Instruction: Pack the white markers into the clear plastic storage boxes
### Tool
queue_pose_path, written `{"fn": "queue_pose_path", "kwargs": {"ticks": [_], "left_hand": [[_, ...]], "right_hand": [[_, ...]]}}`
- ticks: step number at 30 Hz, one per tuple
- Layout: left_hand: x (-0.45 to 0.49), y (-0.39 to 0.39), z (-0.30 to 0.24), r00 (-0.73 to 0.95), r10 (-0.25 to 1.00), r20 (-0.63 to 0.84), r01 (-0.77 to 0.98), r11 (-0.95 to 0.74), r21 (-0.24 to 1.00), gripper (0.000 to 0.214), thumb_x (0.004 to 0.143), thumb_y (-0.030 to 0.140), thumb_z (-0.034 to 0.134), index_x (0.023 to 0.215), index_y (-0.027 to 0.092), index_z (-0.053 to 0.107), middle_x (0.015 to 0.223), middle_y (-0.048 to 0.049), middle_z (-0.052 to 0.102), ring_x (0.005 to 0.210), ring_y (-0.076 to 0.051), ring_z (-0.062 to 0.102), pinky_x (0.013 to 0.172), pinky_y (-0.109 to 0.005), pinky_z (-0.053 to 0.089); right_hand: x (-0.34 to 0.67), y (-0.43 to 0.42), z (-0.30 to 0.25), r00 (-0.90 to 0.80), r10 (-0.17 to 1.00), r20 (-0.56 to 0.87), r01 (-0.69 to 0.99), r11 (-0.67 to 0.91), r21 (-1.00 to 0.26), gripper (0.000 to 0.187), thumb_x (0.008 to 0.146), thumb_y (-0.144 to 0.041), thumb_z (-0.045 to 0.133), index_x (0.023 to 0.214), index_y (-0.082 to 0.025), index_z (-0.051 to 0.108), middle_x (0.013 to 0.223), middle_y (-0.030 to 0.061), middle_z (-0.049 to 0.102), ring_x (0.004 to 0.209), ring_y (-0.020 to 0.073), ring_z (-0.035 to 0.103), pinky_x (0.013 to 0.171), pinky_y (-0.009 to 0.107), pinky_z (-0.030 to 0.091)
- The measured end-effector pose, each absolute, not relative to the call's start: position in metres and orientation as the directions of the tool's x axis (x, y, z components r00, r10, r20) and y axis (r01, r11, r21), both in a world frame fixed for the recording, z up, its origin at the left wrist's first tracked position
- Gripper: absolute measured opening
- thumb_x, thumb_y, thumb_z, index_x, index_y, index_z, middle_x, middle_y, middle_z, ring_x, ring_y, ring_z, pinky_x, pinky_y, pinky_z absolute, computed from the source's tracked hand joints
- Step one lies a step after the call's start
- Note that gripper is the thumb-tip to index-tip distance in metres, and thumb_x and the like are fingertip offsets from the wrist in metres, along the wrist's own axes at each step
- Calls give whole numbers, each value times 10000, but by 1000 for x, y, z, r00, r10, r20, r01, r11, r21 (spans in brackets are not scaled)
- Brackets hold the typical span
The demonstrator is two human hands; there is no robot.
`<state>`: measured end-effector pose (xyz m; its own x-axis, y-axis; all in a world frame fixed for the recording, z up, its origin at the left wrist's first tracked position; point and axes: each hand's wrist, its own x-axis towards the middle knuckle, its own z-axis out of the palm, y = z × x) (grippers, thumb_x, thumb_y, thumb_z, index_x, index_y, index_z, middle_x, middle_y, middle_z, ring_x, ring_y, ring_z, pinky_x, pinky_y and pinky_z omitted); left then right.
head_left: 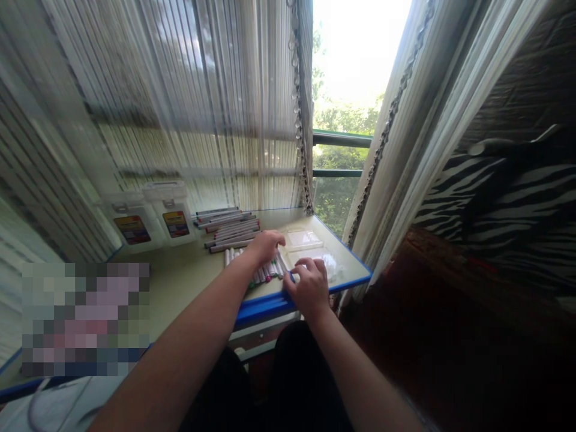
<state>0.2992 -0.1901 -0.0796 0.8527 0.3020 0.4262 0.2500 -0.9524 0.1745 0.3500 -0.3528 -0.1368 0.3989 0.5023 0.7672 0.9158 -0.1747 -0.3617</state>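
My left hand (266, 245) reaches over a row of white markers (260, 277) with coloured ends, its fingers curled together near the tabletop. What its fingertips hold, if anything, is hidden. Close beside it, my right hand (310, 285) is bent at the fingers, with thumb and fingertips around a marker with a blue end (292, 276). Just beyond both hands lies an opened clear plastic case (305, 239), its near half partly covered by my right hand. More markers, grey and lying sideways in a stack (231, 228), rest behind my left hand.
Two clear plastic cases (132, 225) with yellow and red labels stand at the back left of the table (189, 282), which has a blue edge. Striped curtains (225, 108) hang behind it, beside a window. A blurred-out patch covers the left end.
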Motion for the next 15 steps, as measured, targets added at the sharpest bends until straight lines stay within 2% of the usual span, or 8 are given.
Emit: {"fn": "queue_pose_path", "kwargs": {"ticks": [3,6,10,12,15], "left_hand": [[304,-191,-82,814,323,483,219,-941,260,288,717,28,455,823,144,696,857,-71,694,818,-174,630,803,-277,479],[306,-196,-81,749,393,533,130,-877,463,241,805,156,452,914,132,665,859,-78,702,820,-173,642,798,-290,491],[305,-202,-75,730,461,505,-36,-712,701,345,844,371,448,955,109,644,897,-108,705,820,-188,653,708,-284,512],[304,-204,-73,781,423,459,-61,-680,731,394,837,430,451,918,106,659,901,-115,706,818,-198,652,676,-283,514],[304,-211,-74,856,323,403,-60,-713,699,353,808,415,513,882,114,682,872,-103,710,786,-191,651,693,-288,512]], "right_hand": [[350,-351,-141,375,430,822,924,-106,-367,119,815,-176,574,782,-171,689,854,70,669,866,221,523,819,364,454],[350,-355,-147,336,337,879,939,-47,-341,164,858,-150,525,861,-155,689,901,87,689,880,213,560,825,370,480],[361,-374,-147,312,241,919,942,47,-332,178,869,-154,531,949,-174,688,944,89,703,896,196,616,839,370,515],[375,-385,-142,341,217,914,930,61,-362,166,857,-174,558,946,-197,696,957,83,705,906,195,636,841,374,527],[408,-395,-129,417,192,888,901,45,-432,132,834,-224,596,891,-212,715,959,76,711,915,205,651,872,404,523]]}}
